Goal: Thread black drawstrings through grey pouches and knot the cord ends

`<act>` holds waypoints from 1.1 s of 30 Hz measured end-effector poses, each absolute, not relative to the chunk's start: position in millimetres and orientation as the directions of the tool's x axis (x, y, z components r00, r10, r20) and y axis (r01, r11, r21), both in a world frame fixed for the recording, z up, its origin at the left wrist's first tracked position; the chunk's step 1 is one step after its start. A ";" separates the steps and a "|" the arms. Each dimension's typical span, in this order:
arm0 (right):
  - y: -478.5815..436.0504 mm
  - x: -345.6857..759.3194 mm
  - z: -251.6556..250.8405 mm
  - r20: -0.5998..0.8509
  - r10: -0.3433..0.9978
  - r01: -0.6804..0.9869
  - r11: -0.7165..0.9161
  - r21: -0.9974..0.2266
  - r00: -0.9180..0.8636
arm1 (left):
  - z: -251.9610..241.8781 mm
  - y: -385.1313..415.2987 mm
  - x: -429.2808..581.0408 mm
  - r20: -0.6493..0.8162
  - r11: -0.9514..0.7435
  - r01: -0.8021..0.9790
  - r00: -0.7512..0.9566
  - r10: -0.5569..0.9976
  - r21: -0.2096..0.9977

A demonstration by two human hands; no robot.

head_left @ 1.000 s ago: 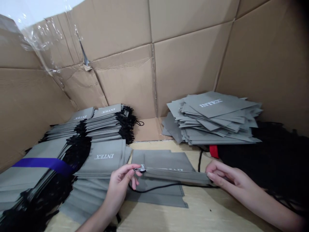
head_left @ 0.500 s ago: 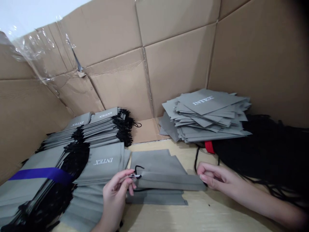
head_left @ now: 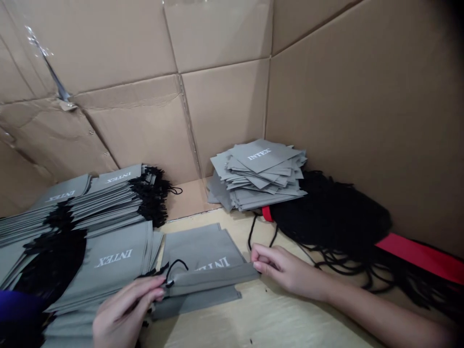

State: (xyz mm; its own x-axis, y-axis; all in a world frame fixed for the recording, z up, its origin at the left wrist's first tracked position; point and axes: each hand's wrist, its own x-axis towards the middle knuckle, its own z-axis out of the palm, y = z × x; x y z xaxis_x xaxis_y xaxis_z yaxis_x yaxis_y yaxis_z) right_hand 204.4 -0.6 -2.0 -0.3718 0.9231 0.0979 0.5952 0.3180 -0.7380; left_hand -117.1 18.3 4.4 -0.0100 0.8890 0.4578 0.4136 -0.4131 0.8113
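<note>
A grey INTEX drawstring bag [head_left: 206, 263] lies on the wooden table [head_left: 275, 324] in front of me, its near edge folded up. My left hand [head_left: 125, 311] pinches the black cord [head_left: 174, 270] at the bag's left end. My right hand [head_left: 284, 270] grips the bag's right end with closed fingers. A loop of the cord stands up just above the left end.
Stacks of finished grey bags [head_left: 108, 203] with black cords fill the left. A loose pile of flat grey bags [head_left: 259, 174] sits at the back. A bundle of black cords [head_left: 333, 222] with a red band [head_left: 420, 253] lies on the right. Cardboard walls [head_left: 355, 111] enclose the table.
The cord has been drawn leftward through the bag, and its long slack along the front is gone. Both hands shifted left in view as my head turned right.
</note>
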 end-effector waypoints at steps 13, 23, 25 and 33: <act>-13.3 197.2 -3.6 0.167 0.866 0.731 0.490 -0.474 -0.472 | 27.9 48.0 -148.3 0.084 -0.116 -0.171 -0.181 0.980 0.979; -6.2 199.3 3.7 0.202 0.897 0.749 0.439 -0.496 -0.393 | 23.9 57.3 -148.1 0.703 -0.502 0.767 0.095 0.705 0.400; -11.7 197.5 7.1 0.214 0.881 0.750 0.472 -0.463 -0.422 | 28.3 49.8 -130.2 0.627 -0.676 0.733 0.496 0.601 0.068; -17.5 206.1 7.5 0.248 0.818 0.690 0.571 -0.444 -0.518 | 11.1 44.4 -102.6 0.379 -0.835 0.437 0.874 0.306 -0.334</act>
